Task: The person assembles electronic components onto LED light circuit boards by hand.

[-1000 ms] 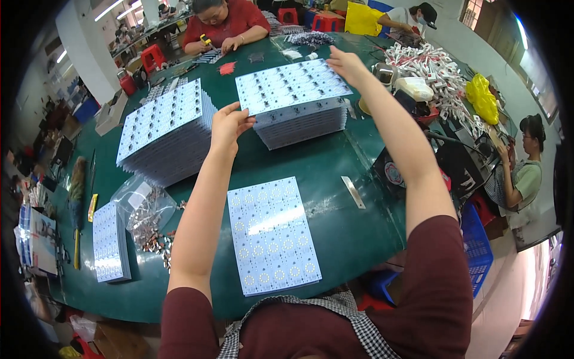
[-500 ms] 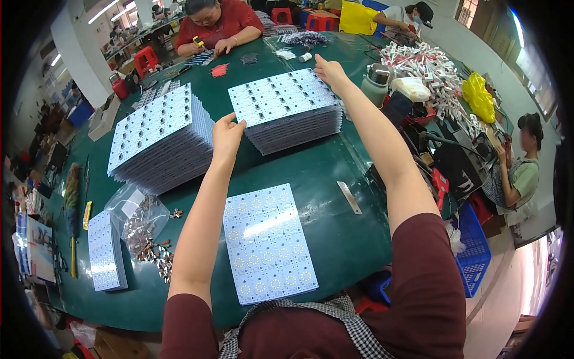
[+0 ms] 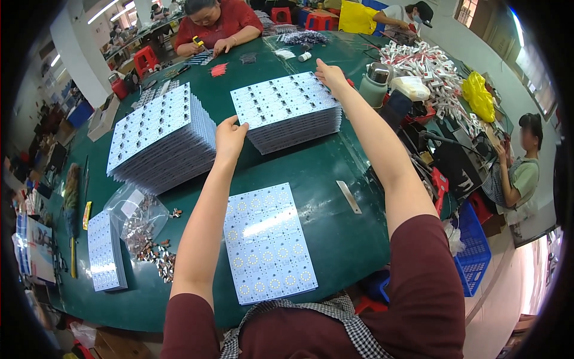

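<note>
The top circuit board panel (image 3: 281, 99), white with rows of small dark parts, lies on the right-hand stack of panels (image 3: 296, 128). My left hand (image 3: 231, 140) is at its near left corner, thumb and fingers closed at the edge. At the far right corner my right hand (image 3: 331, 78) grips the edge, its fingertips partly hidden. A taller stack of like panels (image 3: 170, 143) stands to the left of my left hand. Between my forearms, close to me, lie flat panels with rings of yellowish pads (image 3: 269, 239).
A thin stack of panels (image 3: 106, 254), a clear plastic bag (image 3: 140, 218) and loose small metal parts (image 3: 160, 263) lie at left. A metal strip (image 3: 348, 197) lies right of centre. Beyond my right arm stand a flask (image 3: 374, 87) and piled white parts (image 3: 427, 72). A person in red (image 3: 221, 27) works opposite.
Both hands and the top panel have shifted slightly to the right and toward me. The stacks and the panels close to me stay in place.
</note>
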Motion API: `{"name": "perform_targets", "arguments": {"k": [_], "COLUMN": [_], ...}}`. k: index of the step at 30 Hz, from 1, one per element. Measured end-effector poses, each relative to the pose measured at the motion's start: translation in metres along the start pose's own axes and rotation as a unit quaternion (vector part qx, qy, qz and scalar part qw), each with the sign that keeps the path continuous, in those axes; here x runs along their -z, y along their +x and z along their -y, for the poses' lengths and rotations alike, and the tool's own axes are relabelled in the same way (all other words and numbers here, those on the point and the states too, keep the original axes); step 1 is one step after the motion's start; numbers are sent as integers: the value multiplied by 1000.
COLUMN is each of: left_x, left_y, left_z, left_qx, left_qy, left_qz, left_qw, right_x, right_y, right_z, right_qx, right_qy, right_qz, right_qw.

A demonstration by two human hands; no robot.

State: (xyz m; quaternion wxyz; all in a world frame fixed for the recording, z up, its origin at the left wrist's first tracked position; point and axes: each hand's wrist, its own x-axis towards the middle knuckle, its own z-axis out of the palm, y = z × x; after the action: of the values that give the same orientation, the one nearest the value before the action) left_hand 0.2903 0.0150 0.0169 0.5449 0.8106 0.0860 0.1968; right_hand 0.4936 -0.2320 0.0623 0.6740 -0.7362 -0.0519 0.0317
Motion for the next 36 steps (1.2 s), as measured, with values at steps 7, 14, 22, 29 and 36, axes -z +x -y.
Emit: {"name": "perform_targets", "arguments": {"k": [7,14,22,29,36], "left_x": [12,-4,-5,79,197], "left_y": [15,5,0,-107,-204], "left_z": [21,-22,-7,-43,43], "left_qx": [20,192,204,-20,-2], "left_qy": [42,-203,-183,-88,192], "left_qz": [-14,33,33,123,135], "left_qw": [999,960,961,988,972], "right_x": [-5,-8,-6,13,-72], "right_y": [-26,-38,-24,-110,-284], "right_z": [15,22,3,49,-34], "right_qx": [-87,-93,-49,251,210], "right_qy": [-57,-168,-200,-108,-221], "right_qz": [-11,70,35,-132,185], "right_qw": [994,979,978,953,934]}}
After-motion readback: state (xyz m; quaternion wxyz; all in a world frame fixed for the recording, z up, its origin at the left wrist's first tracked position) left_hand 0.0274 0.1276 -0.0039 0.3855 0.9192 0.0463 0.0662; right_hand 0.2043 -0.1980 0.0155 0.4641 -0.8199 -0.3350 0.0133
